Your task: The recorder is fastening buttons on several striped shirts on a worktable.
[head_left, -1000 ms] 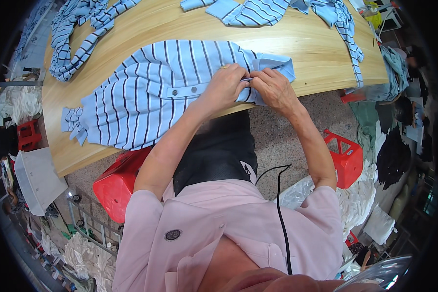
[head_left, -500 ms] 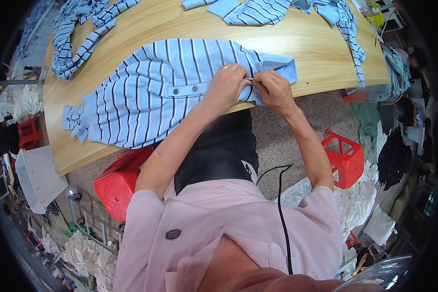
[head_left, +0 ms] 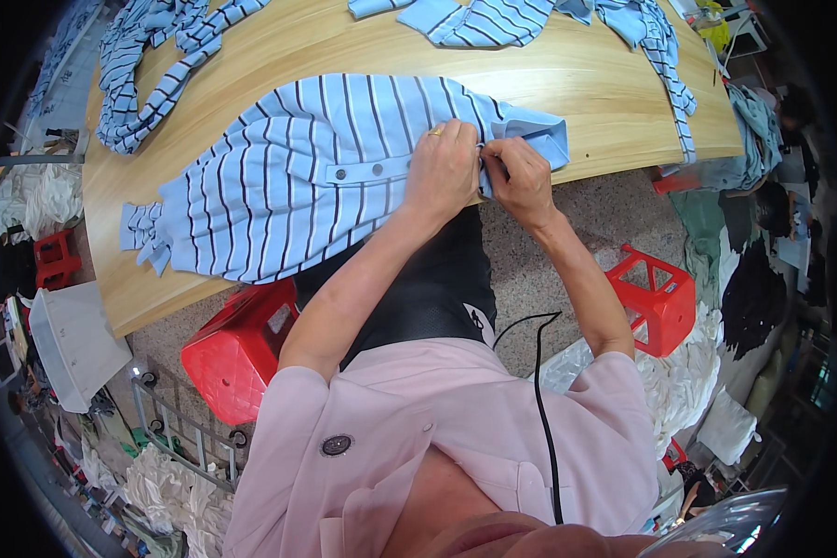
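Note:
A light blue striped polo shirt [head_left: 288, 177] lies on the wooden table, its collar [head_left: 541, 135] to the right and its hem to the left. Two dark buttons [head_left: 378, 170] show on the placket. My left hand [head_left: 445, 167] is closed on the placket near the collar, a ring on one finger. Close against it, my right hand [head_left: 519, 179] pinches the placket's upper end just below the collar. The fingertips of both hands nearly meet, and they hide the cloth between them.
More striped garments lie along the table's [head_left: 344, 46] far edge. Below the table stand a red stool [head_left: 237, 358] on the left and another red stool [head_left: 662, 307] on the right. A white bin [head_left: 76, 344] is at the left, and a black cable [head_left: 541, 409] hangs before me.
My left hand has shifted slightly right, with its fingers more upright and closer to my right hand. The shirt's placket has moved a little to the right. Both hands keep their grip.

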`<move>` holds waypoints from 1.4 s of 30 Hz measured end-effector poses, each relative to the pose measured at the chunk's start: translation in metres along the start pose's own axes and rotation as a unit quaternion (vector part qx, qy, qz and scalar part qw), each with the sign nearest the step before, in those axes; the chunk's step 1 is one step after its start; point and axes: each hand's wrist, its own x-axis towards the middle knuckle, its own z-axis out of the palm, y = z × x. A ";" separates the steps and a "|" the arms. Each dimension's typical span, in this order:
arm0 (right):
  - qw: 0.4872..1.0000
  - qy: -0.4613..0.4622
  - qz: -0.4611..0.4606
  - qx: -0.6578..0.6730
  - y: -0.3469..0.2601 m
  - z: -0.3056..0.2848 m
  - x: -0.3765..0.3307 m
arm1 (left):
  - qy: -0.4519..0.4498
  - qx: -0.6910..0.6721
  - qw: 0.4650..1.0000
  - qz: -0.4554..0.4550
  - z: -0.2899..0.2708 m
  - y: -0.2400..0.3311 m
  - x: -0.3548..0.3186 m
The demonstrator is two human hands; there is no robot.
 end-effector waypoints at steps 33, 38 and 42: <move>0.984 -0.094 0.019 -0.153 -0.006 -0.034 -0.006 | -0.045 0.043 0.997 0.036 -0.139 -0.059 -0.101; 0.954 -0.274 0.098 0.073 -0.043 -0.074 0.017 | -0.080 0.113 0.990 0.026 -0.128 -0.043 -0.092; 0.872 -0.415 0.021 0.257 -0.097 -0.158 0.045 | -0.052 0.023 0.997 0.059 -0.130 -0.038 -0.088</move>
